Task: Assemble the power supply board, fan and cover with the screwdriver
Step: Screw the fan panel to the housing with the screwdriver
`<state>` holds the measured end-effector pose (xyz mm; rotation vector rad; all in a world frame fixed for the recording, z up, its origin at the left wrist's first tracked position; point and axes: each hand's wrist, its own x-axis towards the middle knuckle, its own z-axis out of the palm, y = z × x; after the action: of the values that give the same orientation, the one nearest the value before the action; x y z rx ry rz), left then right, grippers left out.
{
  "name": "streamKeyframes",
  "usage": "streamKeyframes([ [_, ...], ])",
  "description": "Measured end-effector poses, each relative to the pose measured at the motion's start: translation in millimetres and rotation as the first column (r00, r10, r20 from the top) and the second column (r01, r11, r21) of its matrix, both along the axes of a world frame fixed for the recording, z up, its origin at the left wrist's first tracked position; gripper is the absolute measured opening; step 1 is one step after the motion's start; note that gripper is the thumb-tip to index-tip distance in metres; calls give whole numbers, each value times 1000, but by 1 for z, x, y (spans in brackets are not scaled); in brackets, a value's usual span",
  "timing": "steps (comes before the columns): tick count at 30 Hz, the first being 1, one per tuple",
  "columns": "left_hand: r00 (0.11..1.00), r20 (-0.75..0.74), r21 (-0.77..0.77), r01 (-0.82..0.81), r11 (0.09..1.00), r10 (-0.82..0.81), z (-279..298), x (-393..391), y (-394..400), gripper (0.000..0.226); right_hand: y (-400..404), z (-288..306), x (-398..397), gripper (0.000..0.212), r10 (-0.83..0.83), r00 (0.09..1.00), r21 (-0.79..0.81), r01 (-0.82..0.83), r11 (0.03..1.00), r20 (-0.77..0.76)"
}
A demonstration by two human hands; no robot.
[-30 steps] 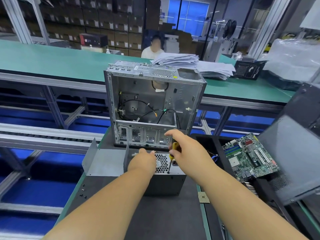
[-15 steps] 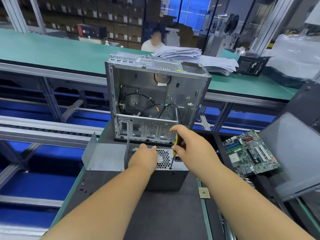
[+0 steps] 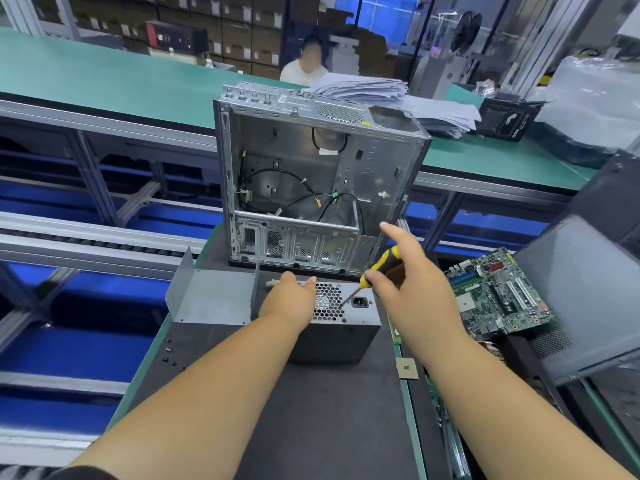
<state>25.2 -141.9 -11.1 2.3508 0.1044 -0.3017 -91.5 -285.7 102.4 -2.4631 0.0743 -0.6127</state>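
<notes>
A: Power supply unit (image 3: 332,327) sits on the dark mat of the table (image 3: 311,410), just in front of the open chassis (image 3: 311,174). Its perforated fan grille (image 3: 327,303) and socket face up.

B: Left hand (image 3: 289,301)?

A: Rests on top of the unit at the grille's left edge, fingers (image 3: 310,284) lying fairly straight over the far rim, bracing it. No curl around anything that I can see.

B: Right hand (image 3: 412,289)?

A: Grips the screwdriver (image 3: 375,271) by its yellow-and-black handle between thumb and curled fingers; index finger points out free toward the chassis. It is the nearer hand to the fastening point.

B: Shaft axis?

A: Tilted. Handle up and right, shaft running down and left to the tip, which meets the top face between grille and socket. Cannot tell whether the tip is seated in a screw head; too small.

B: Judgement?

A: Driving calls for the shaft to stand closer to upright over the screw; at this slant it could slip.

B: Further out?

A: Grey bent metal cover (image 3: 214,299) lies just left of the unit. A motherboard (image 3: 498,296) lies off to the right, apart.
</notes>
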Motion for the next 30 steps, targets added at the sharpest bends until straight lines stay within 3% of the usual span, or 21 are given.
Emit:
streamKeyframes([
  [4, 996, -4, -99, 92, 991, -92, -1, -1, 16, 38, 2, -6, -3, 37, -31, 997, 365, 2, 931, 73],
  [9, 991, 39, -312, 135, 940, -129, -3, -16, 50, 32, 19, -21, -1, 23, -71, 994, 563, 10, 826, 87],
  [12, 994, 80, -404, 105, 909, -79, -10, -31, 85, 9, 33, -33, 0, 21, -66, 996, 609, 19, 793, 56],
  [18, 990, 111, -313, -47, 949, 85, -19, -55, 175, 12, 75, -56, 14, 17, 21, 999, 732, 20, 681, -47],
  [24, 960, 97, -193, -240, 951, 262, -31, -63, 236, 17, 120, -63, 30, 15, 123, 988, 733, -17, 680, -91],
  [30, 968, 29, 3, -248, 969, 248, -61, -68, 253, 24, 147, -71, 38, 21, 176, 978, 720, -43, 693, -111],
])
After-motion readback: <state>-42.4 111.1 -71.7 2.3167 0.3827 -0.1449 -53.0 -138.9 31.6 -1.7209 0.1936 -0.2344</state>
